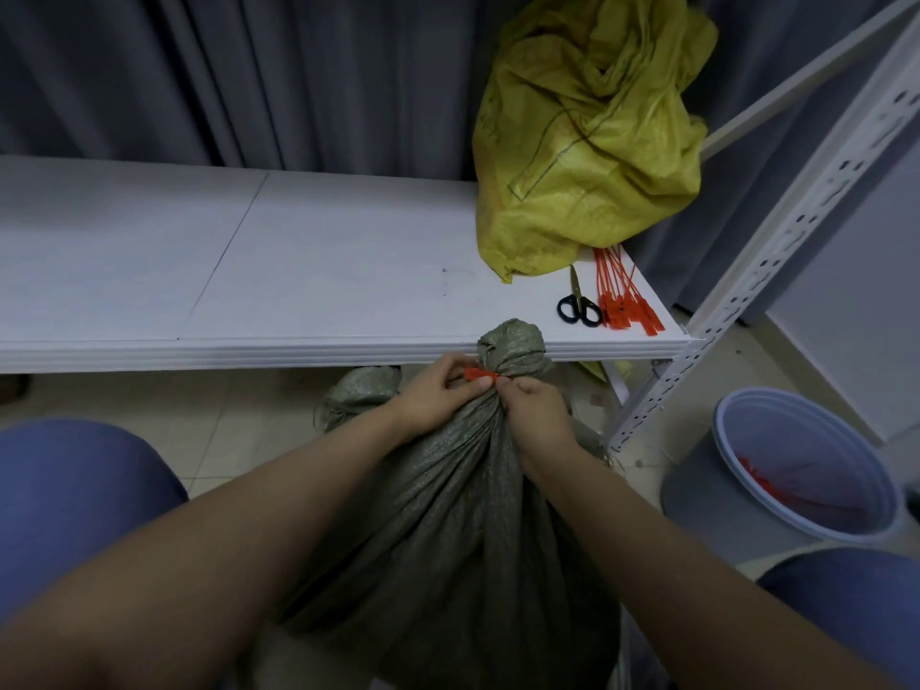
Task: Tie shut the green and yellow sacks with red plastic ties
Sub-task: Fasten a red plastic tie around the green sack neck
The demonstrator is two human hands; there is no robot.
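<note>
**While one waits, another is cinched**

With its neck bunched so the strap can bite, the tall grey-green woven sack (448, 515) stands on the floor between the person's knees. The left hand (438, 390) and right hand (535, 410) both pinch the one thin red plastic tie (480, 375) circling it.

At nine o'clock lies one crumpled heap of the same weave (358, 390). Within reach at two o'clock, the flat white shelf board (298, 271) carries one pair of black-handled scissors (577, 301) and a bundle of spare red ties (622, 296), too tangled to count. At one o'clock slumps one yellow woven sack (587, 141), apparently untied. Towards four, one round grey plastic bucket (707, 500) holds red scraps (766, 483).
</note>
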